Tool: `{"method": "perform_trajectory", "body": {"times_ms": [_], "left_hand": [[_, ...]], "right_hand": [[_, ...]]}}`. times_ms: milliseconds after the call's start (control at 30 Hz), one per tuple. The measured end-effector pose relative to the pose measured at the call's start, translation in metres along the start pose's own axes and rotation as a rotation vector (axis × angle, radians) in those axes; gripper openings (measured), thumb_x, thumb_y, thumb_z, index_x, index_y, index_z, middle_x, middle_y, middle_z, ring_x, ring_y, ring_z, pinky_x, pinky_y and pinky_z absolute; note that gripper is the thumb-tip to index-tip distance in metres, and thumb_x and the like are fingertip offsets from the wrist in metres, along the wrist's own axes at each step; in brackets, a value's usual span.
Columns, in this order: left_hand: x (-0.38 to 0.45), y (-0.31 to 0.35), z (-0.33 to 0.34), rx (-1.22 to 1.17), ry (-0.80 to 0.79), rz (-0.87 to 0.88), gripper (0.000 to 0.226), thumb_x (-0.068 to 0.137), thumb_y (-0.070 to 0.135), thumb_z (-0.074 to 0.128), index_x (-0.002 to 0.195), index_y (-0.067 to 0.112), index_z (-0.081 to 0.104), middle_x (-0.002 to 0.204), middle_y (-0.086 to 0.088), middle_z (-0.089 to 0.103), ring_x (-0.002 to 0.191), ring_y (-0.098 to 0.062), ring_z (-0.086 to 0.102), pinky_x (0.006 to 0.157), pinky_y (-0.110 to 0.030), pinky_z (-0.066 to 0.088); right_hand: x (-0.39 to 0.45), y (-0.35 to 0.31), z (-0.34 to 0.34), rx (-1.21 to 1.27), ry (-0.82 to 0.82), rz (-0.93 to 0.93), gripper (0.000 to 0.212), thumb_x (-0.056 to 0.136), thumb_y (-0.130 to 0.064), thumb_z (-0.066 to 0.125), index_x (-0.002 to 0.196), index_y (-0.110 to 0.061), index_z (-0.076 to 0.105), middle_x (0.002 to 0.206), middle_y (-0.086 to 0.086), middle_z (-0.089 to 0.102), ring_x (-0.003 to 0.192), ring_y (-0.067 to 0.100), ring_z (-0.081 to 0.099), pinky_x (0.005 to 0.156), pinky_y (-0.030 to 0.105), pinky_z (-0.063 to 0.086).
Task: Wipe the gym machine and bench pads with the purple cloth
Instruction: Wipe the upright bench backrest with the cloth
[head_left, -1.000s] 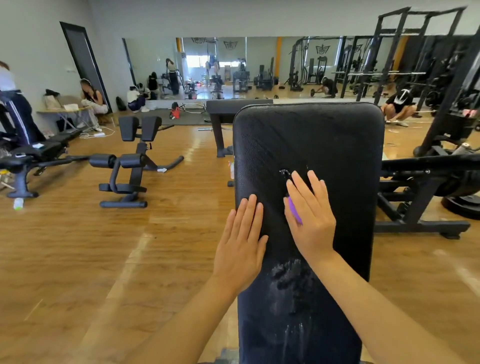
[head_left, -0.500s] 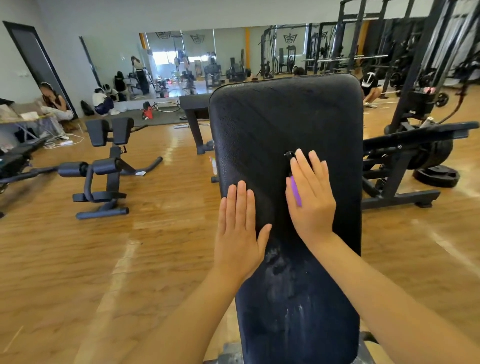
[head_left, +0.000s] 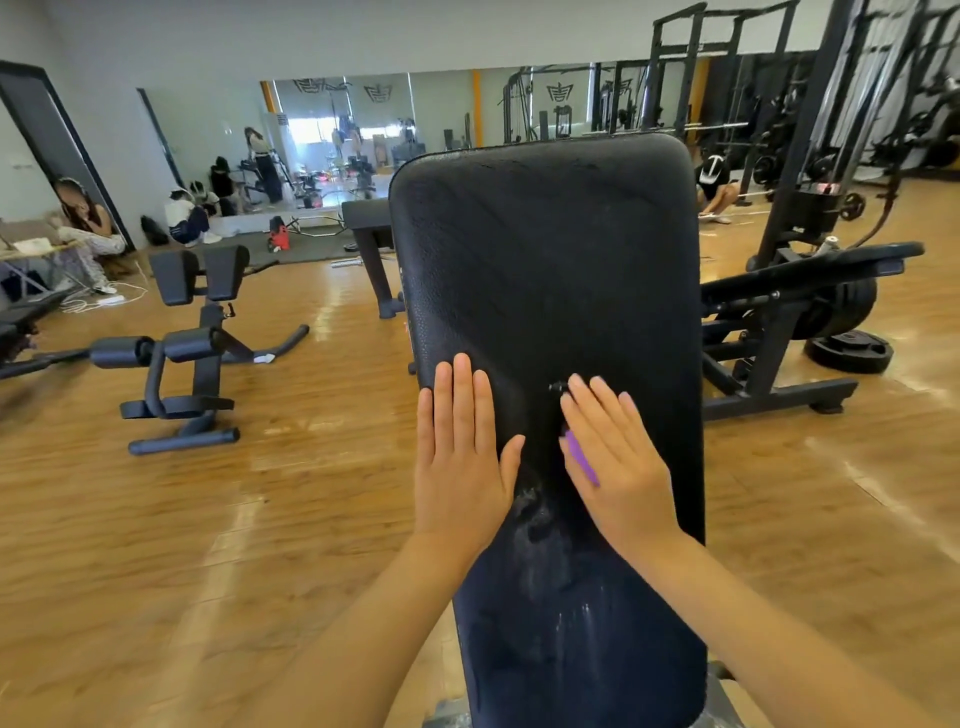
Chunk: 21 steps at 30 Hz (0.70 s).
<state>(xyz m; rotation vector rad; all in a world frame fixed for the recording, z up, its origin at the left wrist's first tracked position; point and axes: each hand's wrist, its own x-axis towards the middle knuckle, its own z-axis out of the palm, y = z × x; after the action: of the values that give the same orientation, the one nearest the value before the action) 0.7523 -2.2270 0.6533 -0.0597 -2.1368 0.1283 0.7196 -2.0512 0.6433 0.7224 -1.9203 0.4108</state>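
Far to the left a back-extension bench (head_left: 192, 343) is standing on the wooden floor (head_left: 156, 545), well apart from the work. Nearer the middle, the left hand (head_left: 460, 457) is lying open and flat, fingers straight and together, pressing on the left part of the black bench pad (head_left: 545, 260), which is tilting up and away from the camera. Between the two hands a pale, smeary patch (head_left: 540, 525) is showing on the pad and running down toward the near end, so that stretch is likely not clean yet.

The right hand (head_left: 618, 462) is resting palm-down on the pad just beside it, fingers extended, pinning the purple cloth (head_left: 582, 460) underneath; only a narrow purple edge is peeking out by the thumb side. A small dark bit (head_left: 558, 387) is sitting at its fingertips; what it is cannot be told.

Because the cloth is being trapped by flat pressure rather than gripped, it could bunch up or slip out during a stroke, leaving bare skin smearing the residue. The machine frame (head_left: 769, 358) is standing to the right.
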Motion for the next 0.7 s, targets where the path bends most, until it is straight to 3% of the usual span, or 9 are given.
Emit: {"method": "perform_trajectory", "body": {"times_ms": [100, 167, 333, 433, 567, 700], "left_hand": [[-0.003, 0.008, 0.004, 0.017, 0.039, -0.02, 0.063, 0.109, 0.04, 0.02, 0.155, -0.004, 0.012, 0.163, -0.024, 0.01, 0.152, -0.037, 0.006, 0.125, -0.049, 0.007], [-0.005, 0.014, 0.007, 0.002, 0.074, -0.052, 0.06, 0.109, 0.036, 0.02, 0.155, -0.004, 0.014, 0.163, -0.024, 0.011, 0.152, -0.037, 0.01, 0.125, -0.049, 0.009], [-0.01, 0.016, 0.011, -0.117, 0.16, -0.045, 0.06, 0.104, 0.03, 0.032, 0.153, -0.002, 0.024, 0.162, -0.02, 0.019, 0.152, -0.033, 0.014, 0.125, -0.05, 0.01], [-0.013, 0.013, 0.009, -0.154, 0.186, 0.006, 0.062, 0.099, 0.029, 0.04, 0.152, -0.002, 0.032, 0.161, -0.02, 0.025, 0.151, -0.033, 0.019, 0.124, -0.051, 0.011], [-0.016, 0.011, 0.014, -0.137, 0.221, 0.04, 0.061, 0.098, 0.029, 0.04, 0.151, -0.001, 0.036, 0.16, -0.018, 0.029, 0.151, -0.032, 0.022, 0.123, -0.053, 0.014], [-0.016, 0.01, 0.018, -0.126, 0.242, 0.054, 0.061, 0.1, 0.03, 0.037, 0.152, 0.0, 0.035, 0.161, -0.017, 0.027, 0.152, -0.03, 0.02, 0.123, -0.053, 0.014]], "right_hand": [[0.036, -0.005, 0.009, 0.06, 0.16, 0.224, 0.043, 0.1, -0.016, 0.051, 0.141, -0.005, 0.044, 0.147, 0.014, 0.047, 0.141, 0.03, 0.039, 0.119, 0.041, 0.028], [0.017, -0.015, 0.016, 0.074, 0.186, 0.256, 0.045, 0.1, -0.017, 0.052, 0.142, -0.005, 0.042, 0.148, 0.013, 0.045, 0.143, 0.03, 0.037, 0.119, 0.04, 0.028], [-0.102, -0.037, 0.023, 0.051, 0.035, 0.081, 0.045, 0.097, -0.021, 0.052, 0.14, -0.009, 0.047, 0.146, 0.009, 0.048, 0.146, 0.023, 0.031, 0.12, 0.036, 0.026], [-0.127, -0.035, 0.026, 0.018, -0.011, -0.02, 0.043, 0.096, -0.021, 0.055, 0.137, -0.009, 0.051, 0.145, 0.007, 0.049, 0.143, 0.024, 0.036, 0.117, 0.038, 0.032], [-0.089, -0.02, 0.022, -0.031, 0.043, -0.089, 0.04, 0.098, -0.021, 0.051, 0.137, -0.008, 0.053, 0.144, 0.009, 0.051, 0.138, 0.024, 0.044, 0.115, 0.04, 0.035], [-0.032, -0.019, 0.022, 0.002, 0.202, 0.163, 0.047, 0.099, -0.026, 0.041, 0.139, -0.006, 0.051, 0.146, 0.009, 0.05, 0.139, 0.024, 0.043, 0.117, 0.04, 0.031]]}}
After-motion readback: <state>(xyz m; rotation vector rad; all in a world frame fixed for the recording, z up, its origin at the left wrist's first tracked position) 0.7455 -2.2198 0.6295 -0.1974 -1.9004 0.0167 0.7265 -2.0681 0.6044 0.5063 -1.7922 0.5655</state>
